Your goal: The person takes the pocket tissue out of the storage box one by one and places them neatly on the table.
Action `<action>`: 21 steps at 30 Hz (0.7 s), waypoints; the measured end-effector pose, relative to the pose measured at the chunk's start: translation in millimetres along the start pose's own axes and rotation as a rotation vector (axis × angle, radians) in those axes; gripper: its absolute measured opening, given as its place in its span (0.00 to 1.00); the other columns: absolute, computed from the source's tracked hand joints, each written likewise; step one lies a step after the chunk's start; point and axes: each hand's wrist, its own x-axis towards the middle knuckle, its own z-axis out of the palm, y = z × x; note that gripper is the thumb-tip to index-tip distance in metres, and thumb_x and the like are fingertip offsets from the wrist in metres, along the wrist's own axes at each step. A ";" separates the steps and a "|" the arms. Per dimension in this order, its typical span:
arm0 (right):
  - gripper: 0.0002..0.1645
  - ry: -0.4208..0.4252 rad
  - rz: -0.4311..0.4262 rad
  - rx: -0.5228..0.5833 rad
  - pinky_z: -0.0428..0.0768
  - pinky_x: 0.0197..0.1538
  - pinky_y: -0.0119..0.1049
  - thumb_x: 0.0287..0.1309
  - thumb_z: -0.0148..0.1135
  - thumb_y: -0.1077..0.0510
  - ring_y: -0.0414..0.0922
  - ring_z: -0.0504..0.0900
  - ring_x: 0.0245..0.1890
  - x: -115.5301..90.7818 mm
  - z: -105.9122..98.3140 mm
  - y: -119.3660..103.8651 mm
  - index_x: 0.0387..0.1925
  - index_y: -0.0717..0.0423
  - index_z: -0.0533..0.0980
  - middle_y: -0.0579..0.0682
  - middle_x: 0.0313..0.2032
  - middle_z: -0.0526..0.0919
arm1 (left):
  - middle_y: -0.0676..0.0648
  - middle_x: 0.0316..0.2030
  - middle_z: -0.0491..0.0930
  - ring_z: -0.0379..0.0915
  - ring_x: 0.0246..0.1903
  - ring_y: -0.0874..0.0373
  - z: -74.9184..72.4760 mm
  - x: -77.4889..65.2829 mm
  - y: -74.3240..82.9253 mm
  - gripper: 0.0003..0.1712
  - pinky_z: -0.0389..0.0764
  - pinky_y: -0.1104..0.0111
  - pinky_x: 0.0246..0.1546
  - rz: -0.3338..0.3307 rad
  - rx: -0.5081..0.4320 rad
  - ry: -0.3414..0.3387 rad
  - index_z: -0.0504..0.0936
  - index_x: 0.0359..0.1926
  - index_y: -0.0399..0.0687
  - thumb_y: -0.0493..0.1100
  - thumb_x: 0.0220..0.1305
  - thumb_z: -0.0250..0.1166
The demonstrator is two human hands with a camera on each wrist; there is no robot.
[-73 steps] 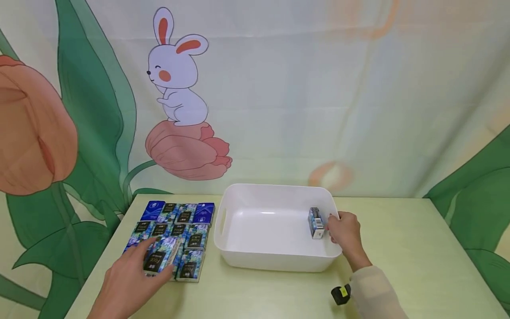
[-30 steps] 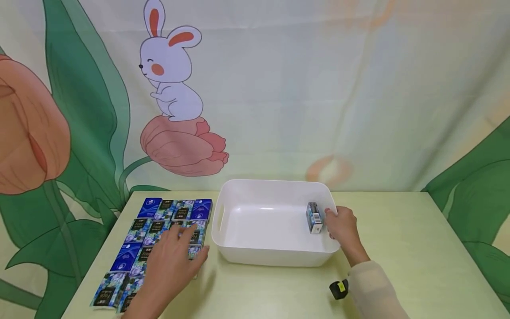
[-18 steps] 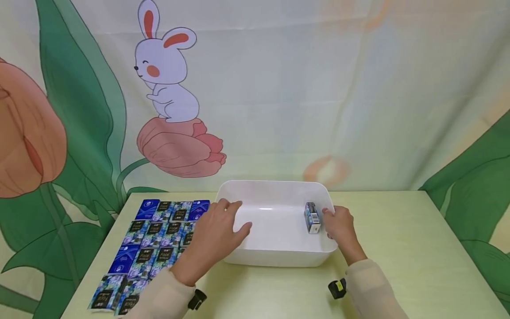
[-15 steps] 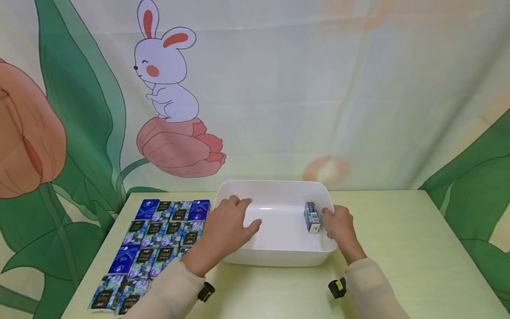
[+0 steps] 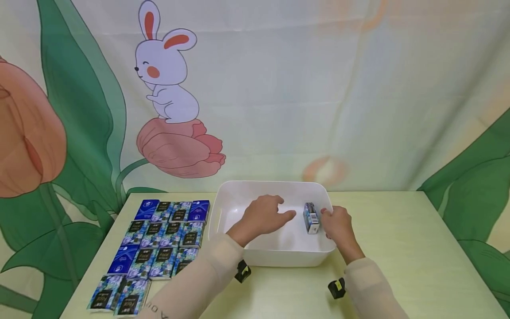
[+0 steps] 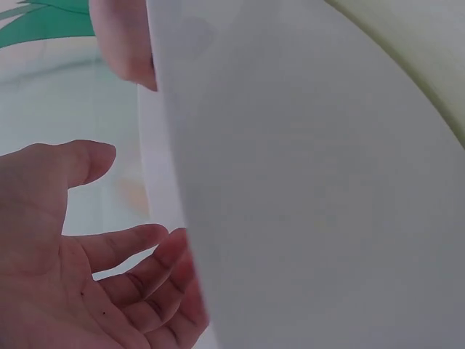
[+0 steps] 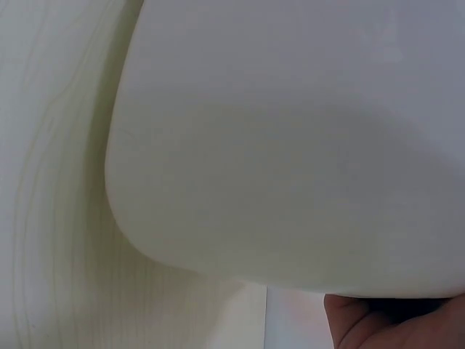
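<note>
A white plastic bin (image 5: 279, 258) stands on the table. Inside it, by the right wall, a single pocket tissue pack (image 5: 311, 218) stands on its narrow side. My right hand (image 5: 338, 226) grips the bin's right end at the rim, its fingers partly hidden by the wall; part of the right hand (image 7: 389, 326) shows in the right wrist view. Over the bin's inside is my left hand (image 5: 264, 215), fingers and thumb spread, nothing between them, pointing toward the pack. In the left wrist view the left hand (image 6: 94, 269) is also seen with its palm bare.
Left of the bin, several blue and floral tissue packs (image 5: 145, 261) lie in rows on the pale table (image 5: 398, 248). Black wrist cameras (image 5: 338, 289) hang under both sleeves. A printed curtain (image 5: 275, 106) with a rabbit rises behind the table.
My left hand has moved right from the tissue packs, across the bin's left side, to over its middle. My right hand keeps its hold on the bin's right end.
</note>
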 end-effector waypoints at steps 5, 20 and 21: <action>0.18 -0.012 -0.003 0.014 0.69 0.17 0.32 0.71 0.47 0.57 0.42 0.70 0.12 1.3 -1.5 1.9 0.36 0.68 0.76 0.53 0.18 0.74 | 0.42 0.59 0.79 0.74 0.59 0.45 16.3 18.0 11.1 0.36 0.76 0.54 0.55 -0.071 -0.073 -0.073 0.78 0.63 0.39 0.63 0.69 0.58; 0.17 0.018 -0.061 0.009 0.70 0.16 0.32 0.67 0.47 0.60 0.42 0.72 0.12 0.4 -2.3 4.8 0.36 0.68 0.79 0.54 0.19 0.77 | 0.47 0.29 0.77 0.71 0.30 0.55 76.5 56.9 34.8 0.32 0.70 0.63 0.30 -0.239 0.120 -0.250 0.81 0.31 0.48 0.67 0.73 0.46; 0.17 0.024 -0.069 0.005 0.70 0.16 0.32 0.67 0.47 0.60 0.42 0.72 0.12 0.4 -3.0 5.0 0.35 0.68 0.79 0.53 0.19 0.77 | 0.48 0.28 0.76 0.71 0.29 0.55 79.6 57.9 35.6 0.33 0.69 0.63 0.29 -0.241 0.132 -0.245 0.82 0.30 0.49 0.68 0.72 0.46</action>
